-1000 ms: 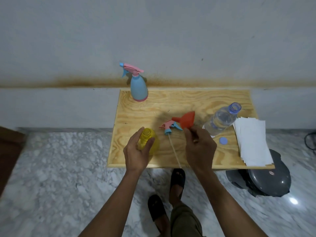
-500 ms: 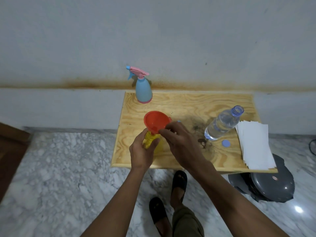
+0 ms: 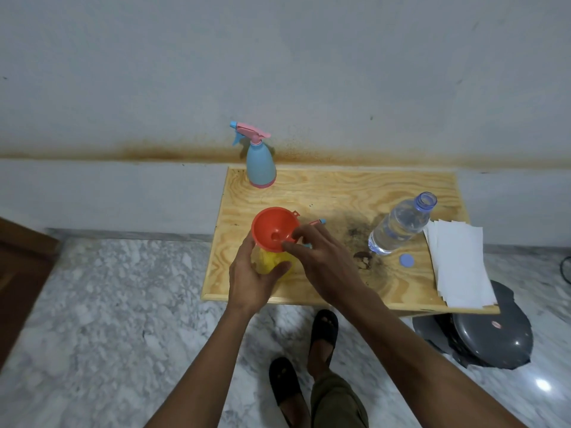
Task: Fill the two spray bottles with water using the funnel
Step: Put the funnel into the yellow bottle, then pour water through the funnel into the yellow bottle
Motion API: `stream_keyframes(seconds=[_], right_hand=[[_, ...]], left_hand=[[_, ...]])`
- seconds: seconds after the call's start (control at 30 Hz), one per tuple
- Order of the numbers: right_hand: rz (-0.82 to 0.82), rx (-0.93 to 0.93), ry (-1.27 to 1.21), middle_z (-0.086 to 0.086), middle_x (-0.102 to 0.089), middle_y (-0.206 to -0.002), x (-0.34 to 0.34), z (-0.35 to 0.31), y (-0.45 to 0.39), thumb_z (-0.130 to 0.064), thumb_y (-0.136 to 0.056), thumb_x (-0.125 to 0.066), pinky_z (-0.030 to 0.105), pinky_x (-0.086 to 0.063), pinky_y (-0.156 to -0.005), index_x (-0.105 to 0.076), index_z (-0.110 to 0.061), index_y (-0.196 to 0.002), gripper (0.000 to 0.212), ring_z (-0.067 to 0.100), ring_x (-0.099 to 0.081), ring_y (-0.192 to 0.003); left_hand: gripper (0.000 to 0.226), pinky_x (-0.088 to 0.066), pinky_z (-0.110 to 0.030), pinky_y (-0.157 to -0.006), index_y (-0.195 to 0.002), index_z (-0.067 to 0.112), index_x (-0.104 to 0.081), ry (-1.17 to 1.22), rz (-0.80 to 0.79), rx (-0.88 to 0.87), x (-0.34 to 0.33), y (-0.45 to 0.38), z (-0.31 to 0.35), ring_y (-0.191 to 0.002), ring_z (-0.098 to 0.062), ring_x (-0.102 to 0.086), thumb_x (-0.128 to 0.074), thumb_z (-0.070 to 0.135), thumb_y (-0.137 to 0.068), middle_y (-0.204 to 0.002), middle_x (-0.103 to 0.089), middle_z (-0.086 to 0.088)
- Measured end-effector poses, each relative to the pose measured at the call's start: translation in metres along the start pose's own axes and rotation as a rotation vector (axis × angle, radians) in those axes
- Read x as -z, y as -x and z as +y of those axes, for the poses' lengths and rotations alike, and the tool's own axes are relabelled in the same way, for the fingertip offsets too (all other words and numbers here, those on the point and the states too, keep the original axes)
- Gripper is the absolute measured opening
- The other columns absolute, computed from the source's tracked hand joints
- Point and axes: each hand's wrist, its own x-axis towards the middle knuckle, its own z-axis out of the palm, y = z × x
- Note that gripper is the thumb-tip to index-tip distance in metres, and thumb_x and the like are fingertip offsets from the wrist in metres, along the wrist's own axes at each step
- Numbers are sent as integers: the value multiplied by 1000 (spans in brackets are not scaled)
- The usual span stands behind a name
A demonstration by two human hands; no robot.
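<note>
plywood table (image 3: 355, 193): left hand (image 3: 251, 281) wraps yellow plastic spray bottle (image 3: 270, 263); right hand (image 3: 321, 257) pinches round orange funnel (image 3: 273, 228) (three o'clock rim) atop it.

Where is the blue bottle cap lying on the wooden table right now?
The blue cap lies flat on the table's right part, just in front of the uncapped water bottle and left of the white paper stack.

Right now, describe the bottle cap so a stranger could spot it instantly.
Find the wooden table against the wall. Near its right front, between the clear water bottle and the white paper stack, lies the bottle cap. It is the only small, flat, pale blue disc there.
</note>
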Motion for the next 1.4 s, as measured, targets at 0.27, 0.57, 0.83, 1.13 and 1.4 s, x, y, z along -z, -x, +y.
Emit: stream_keyframes(seconds=[0.27,0.57,0.83,1.13,1.4], right_hand=[[45,-50,-103,13,-68,-109,-3,1,0,1,-81,-73,43,-57,-61,-73,-7,-108,28,29,-64,-96],[489,-506,-253,7,-63,-101,27,18,20,-1,-86,-70,27,-52,-69,-68,-6,-106,21,15,-60,-82],[668,-1153,-309,14,-45,-140,33,97,46,-35,-66,-90,51,-42,-103,-31,-8,-145,102,33,-42,-128],[639,-1079,-410,9,-54,-137,15,122,42,-24,-69,-90,20,-33,-92,-41,-9,-141,88,21,-50,-124],[568,-941,-308,11,-58,-128,11,122,42,-21,-69,-89,22,-38,-85,-44,-6,-132,78,27,-57,-114]], left_hand=[[114,-47,-31,-106,-156,32,-23,21,-42,-113,22,2,33,-142,-2,-37,-87,49,-64,-157,-34,12],[99,-52,-40,-102,-152,19,-37,-114,-10,-148,21,-8,39,-131,-10,-46,-83,45,-69,-147,-45,1],[92,-49,-26,-90,-150,19,-40,-109,1,-143,15,-10,40,-124,-10,-47,-85,33,-71,-135,-44,9],[91,-47,-15,-82,-150,20,-40,-115,-5,-145,15,-11,37,-120,-7,-48,-87,28,-72,-133,-46,9],[92,-46,-10,-80,-148,22,-43,-132,26,-145,15,-11,36,-121,-9,-51,-89,32,-69,-137,-49,9]])
